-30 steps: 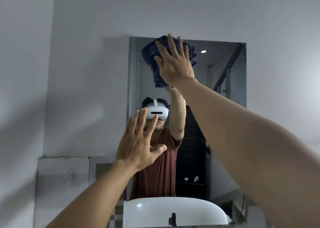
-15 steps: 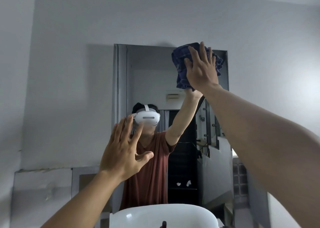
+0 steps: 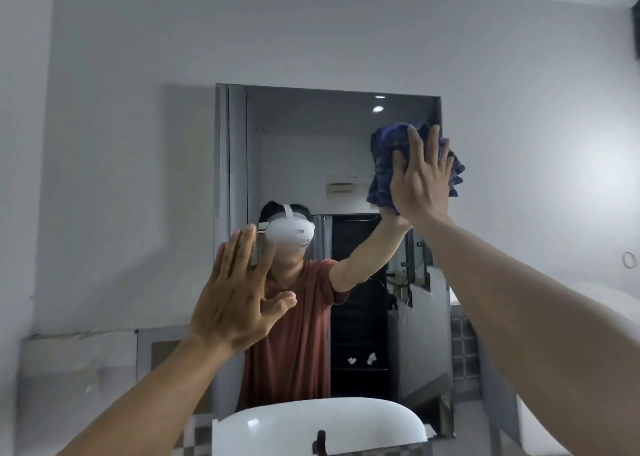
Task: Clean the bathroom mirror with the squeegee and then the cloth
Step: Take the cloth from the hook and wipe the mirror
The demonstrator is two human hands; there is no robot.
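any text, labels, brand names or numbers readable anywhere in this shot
None can be read.
The blue cloth under the right hand shows only a check pattern.
The box reflected in the mirror is too blurred to show any label.

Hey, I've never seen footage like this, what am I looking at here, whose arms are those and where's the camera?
The camera sits on the person's head, looking forward, so the two bare arms reaching in from the bottom belong to the wearer. There is only this one view. Ahead is a bathroom wall with a mirror, and in the glass you see the same person reflected, wearing a white headset.

The right hand is spread flat, pressing a crumpled dark blue checked cloth against the upper right part of the mirror; this is the wiping step. The left hand is open with fingers spread and holds nothing, raised in front of the mirror's left side; whether it touches the glass, I cannot tell.

At the bottom is the rim of a white sink. No squeegee is visible.
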